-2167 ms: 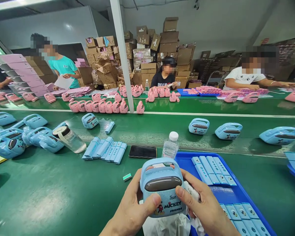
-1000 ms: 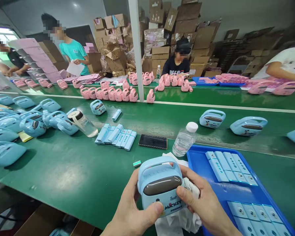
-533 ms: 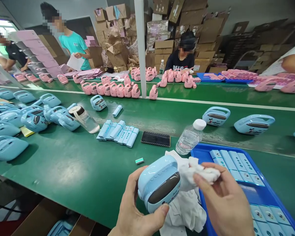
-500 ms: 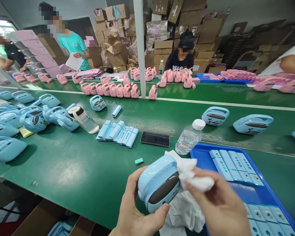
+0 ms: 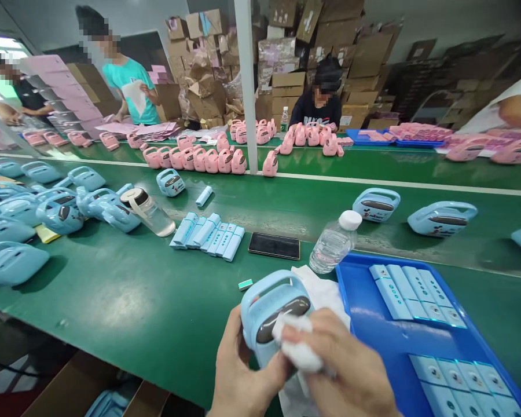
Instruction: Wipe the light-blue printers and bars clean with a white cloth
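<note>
A glossy light-blue speaker-like case (image 5: 264,307) with a top handle and a dark oval panel is gripped in my left hand (image 5: 247,370), thumb at its lower front. My right hand (image 5: 347,359) pinches a crumpled white cloth or tissue (image 5: 301,341) and presses it on the case's front by the dark panel, hiding part of that face. More white cloth (image 5: 325,289) lies on the table behind and below my hands. A small green-and-white block (image 5: 245,284) lies just beyond the case.
At right, a blue tray (image 5: 373,341) holds light-blue strips (image 5: 417,292). Ahead lie a phone (image 5: 274,246), a water bottle (image 5: 333,243) and more strips (image 5: 208,234). Blue cases (image 5: 15,263) crowd the left; others sit on the green belt (image 5: 286,197). Co-workers stand or sit beyond pink cases (image 5: 200,159).
My right hand has moved the white cloth left, from the case's side onto its front panel. The case has turned slightly. The standing co-worker has raised the white sheet; belt cases have shifted slightly left.
</note>
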`<state>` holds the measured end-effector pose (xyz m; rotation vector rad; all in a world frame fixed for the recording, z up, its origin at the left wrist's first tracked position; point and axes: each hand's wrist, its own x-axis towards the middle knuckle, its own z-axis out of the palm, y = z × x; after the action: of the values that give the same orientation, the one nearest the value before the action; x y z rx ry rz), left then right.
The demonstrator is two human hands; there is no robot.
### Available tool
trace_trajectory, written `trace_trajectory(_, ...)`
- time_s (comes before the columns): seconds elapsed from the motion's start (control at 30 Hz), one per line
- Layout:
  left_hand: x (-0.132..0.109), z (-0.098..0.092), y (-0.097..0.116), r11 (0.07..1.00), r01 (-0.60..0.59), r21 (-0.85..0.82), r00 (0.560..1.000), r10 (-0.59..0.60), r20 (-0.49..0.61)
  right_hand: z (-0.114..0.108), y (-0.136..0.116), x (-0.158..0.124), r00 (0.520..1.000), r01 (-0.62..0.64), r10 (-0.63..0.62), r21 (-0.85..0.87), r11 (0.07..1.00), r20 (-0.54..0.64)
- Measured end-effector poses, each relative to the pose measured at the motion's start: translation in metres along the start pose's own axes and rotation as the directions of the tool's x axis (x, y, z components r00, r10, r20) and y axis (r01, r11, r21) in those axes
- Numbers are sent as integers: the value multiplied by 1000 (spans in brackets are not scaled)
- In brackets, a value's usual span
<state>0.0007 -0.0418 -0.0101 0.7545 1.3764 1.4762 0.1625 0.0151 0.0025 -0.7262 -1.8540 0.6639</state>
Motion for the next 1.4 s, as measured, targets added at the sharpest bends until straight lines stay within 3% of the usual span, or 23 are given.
trace_trajectory(0.07, 0, 0, 5, 997, 54, -57, 998, -56, -30, -3, 10, 1, 977, -201, 200, -12, 980, -69)
trace_trajectory(0.13, -1, -1, 11, 988, 106, -114, 994, -109, -24, -4, 17, 0, 870, -472, 477, 67, 879, -125)
trace_trajectory(0.17, -2, -2, 13, 983, 120, -140, 992, -123, -10, -4, 19, 0, 819, -545, 559, 133, 828, -129)
trace_trajectory(0.23, -3, -4, 16, 974, 129, -185, 992, -127, 23, -3, 17, -1, 748, -611, 650, 246, 753, -132)
trace_trajectory(0.3, -4, -5, 17, 970, 125, -210, 992, -117, 50, 0, 13, -1, 709, -634, 692, 308, 710, -135)
trace_trajectory(0.5, -3, -13, 13, 974, 125, -188, 992, -122, 25, 1, 15, -1, 727, -642, 685, 308, 702, -47)
trace_trajectory(0.6, -2, -29, 10, 979, 133, -153, 981, -152, -117, -2, 27, -12, 735, -675, 674, -15, 738, 71)
trace_trajectory(0.7, 3, -57, 1, 989, 145, -12, 932, -140, -335, 1, 35, -19, 807, -462, 561, -392, 796, 187)
trace_trajectory(0.77, 8, -75, -10, 985, 150, 82, 888, -98, -448, 12, 36, -12, 886, -285, 410, -446, 848, 215)
trace_trajectory(0.83, 13, -88, -21, 982, 135, 134, 865, -51, -499, 31, 37, 5, 920, -135, 269, -414, 900, 285)
trace_trajectory(0.87, 15, -93, -27, 981, 116, 155, 864, -23, -504, 43, 40, 16, 913, -74, 218, -386, 920, 344)
trace_trajectory(0.97, 17, -97, -39, 973, 89, 214, 858, 34, -512, 82, 57, 43, 832, 18, 161, -316, 949, 531)
trace_trajectory(1.07, 16, -93, -44, 969, 92, 230, 847, 45, -530, 110, 83, 53, 780, -7, 192, -298, 955, 596)
trace_trajectory(1.17, 16, -89, -47, 983, 63, 172, 848, 38, -529, 115, 95, 52, 774, -100, 259, -292, 951, 578)
trace_trajectory(1.3, 18, -85, -48, 999, -3, 52, 834, 31, -551, 107, 71, 49, 759, -333, 401, -223, 916, 513)
trace_trajectory(1.4, 19, -84, -50, 999, -36, 12, 825, 36, -564, 111, 39, 42, 673, -577, 503, -39, 816, 542)
